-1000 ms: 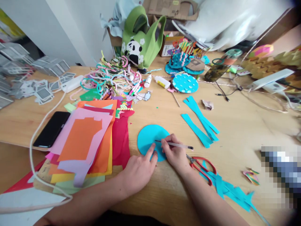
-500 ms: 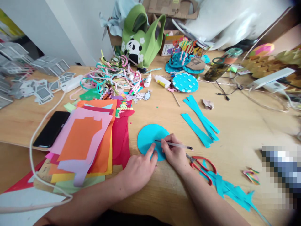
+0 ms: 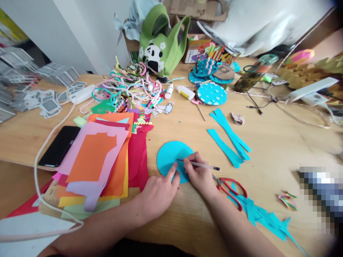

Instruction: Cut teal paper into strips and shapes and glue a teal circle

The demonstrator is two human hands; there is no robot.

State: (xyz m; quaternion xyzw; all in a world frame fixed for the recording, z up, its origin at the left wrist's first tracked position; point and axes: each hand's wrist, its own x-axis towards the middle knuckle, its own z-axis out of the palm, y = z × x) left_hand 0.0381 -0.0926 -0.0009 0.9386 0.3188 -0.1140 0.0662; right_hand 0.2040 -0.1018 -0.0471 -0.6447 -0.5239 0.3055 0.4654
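A blue paper circle [image 3: 170,155] lies flat on the table in front of me. My left hand [image 3: 162,189] rests at its lower edge, with fingers stretched out and the index and middle fingertips pressing on the paper. In my right hand [image 3: 200,176] a slim pen [image 3: 205,165] with a clear barrel and dark end is gripped, its tip on or just over the circle near the left index finger. Red-handled scissors [image 3: 233,189] lie beside my right wrist, partly over blue paper scraps [image 3: 268,217].
Stacked coloured paper [image 3: 91,157] and a black phone [image 3: 60,146] lie at left. Blue strips [image 3: 230,135] are to the right. Behind are a pipe-cleaner heap [image 3: 131,85], a glue bottle [image 3: 186,92], a dotted blue disc [image 3: 211,93] and a green panda bag [image 3: 166,46].
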